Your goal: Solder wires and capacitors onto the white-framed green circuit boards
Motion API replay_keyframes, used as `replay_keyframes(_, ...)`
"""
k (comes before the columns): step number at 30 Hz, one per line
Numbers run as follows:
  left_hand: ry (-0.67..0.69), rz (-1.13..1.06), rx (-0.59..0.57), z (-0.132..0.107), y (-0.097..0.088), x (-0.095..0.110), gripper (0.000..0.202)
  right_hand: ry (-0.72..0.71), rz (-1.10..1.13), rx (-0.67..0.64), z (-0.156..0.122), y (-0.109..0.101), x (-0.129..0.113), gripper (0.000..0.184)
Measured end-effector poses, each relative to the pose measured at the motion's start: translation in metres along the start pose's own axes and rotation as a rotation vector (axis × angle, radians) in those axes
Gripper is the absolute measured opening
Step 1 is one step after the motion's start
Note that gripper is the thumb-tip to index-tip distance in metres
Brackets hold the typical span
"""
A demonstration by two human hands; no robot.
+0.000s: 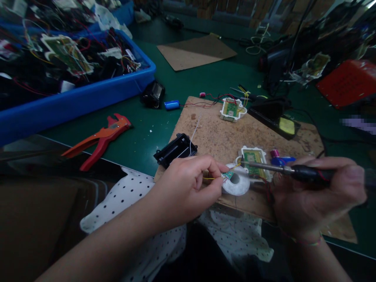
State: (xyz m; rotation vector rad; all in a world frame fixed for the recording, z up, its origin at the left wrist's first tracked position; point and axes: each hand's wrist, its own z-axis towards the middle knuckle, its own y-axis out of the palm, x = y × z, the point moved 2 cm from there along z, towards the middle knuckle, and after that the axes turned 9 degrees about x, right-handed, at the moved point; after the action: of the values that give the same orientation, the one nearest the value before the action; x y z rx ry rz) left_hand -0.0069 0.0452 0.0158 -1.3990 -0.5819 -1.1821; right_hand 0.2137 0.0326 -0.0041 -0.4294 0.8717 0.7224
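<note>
Left fingers (pixel 212 192) pinched shut on a tiny green circuit board (pixel 228 175), lower centre, by a dull whitish ring (pixel 240 185); right fingers (pixel 337 161) curled round a slim, black-handled soldering iron (pixel 310 173), lower right. Scuffed brown board (pixel 210 137) underneath.

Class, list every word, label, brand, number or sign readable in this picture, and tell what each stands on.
No text can be read.
Red box: dark lettering, too blurred to read.
Small board at the left hand: any print is too small to read.
Iron: no readable mark.
</note>
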Motion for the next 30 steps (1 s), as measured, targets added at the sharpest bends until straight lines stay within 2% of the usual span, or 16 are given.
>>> replay_keyframes(2,-0.007,-0.002,0.000,0.000,0.000,0.000,0.013,0.005,0.115,0.164,0.003,0.003,-0.004,0.026)
replay_keyframes(3,-0.009,-0.007,0.002,0.000,0.000,0.000,0.013,0.027,0.167,0.194,0.004,0.005,-0.005,0.023)
replay_keyframes(6,-0.010,-0.024,0.008,0.001,-0.001,0.000,0.014,0.096,0.199,0.151,0.004,0.011,-0.008,0.018)
replay_keyframes(11,-0.012,-0.015,0.003,0.001,-0.001,0.000,0.014,0.030,0.170,0.082,0.001,0.011,-0.009,0.018)
replay_keyframes(25,-0.011,-0.019,0.000,0.001,-0.001,0.000,0.015,-0.012,0.141,0.095,0.001,0.014,-0.008,0.021)
replay_keyframes(30,-0.008,-0.018,0.006,0.001,-0.001,0.000,0.015,0.028,0.134,0.098,0.001,0.012,-0.006,0.020)
